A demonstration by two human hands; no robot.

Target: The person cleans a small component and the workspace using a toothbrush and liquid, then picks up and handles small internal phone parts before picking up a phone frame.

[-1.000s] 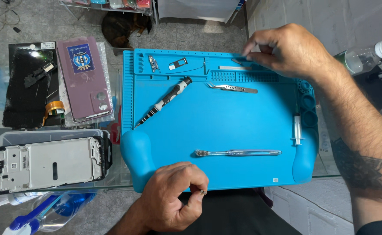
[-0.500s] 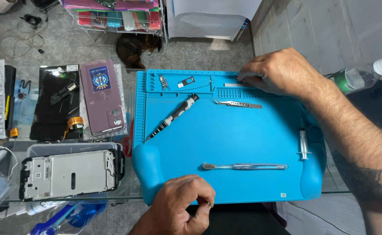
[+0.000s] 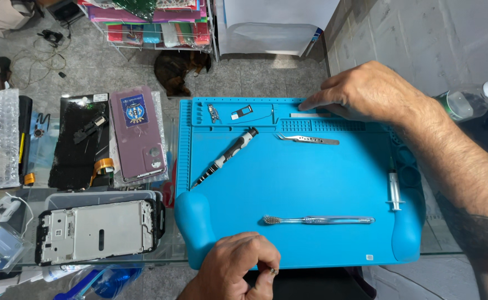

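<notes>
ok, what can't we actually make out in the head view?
- What the left hand pinches: too small, hidden by its fingertips.
- Whatever lies under the right hand in the top tray of the blue mat: covered by the hand.
- Small parts in the mat's tray compartments: too small to identify.

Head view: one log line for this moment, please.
right hand: fingertips at blue mat top tray | left hand: pinched shut at near edge | screwdriver, tweezers, toothbrush, syringe: lying untouched
</notes>
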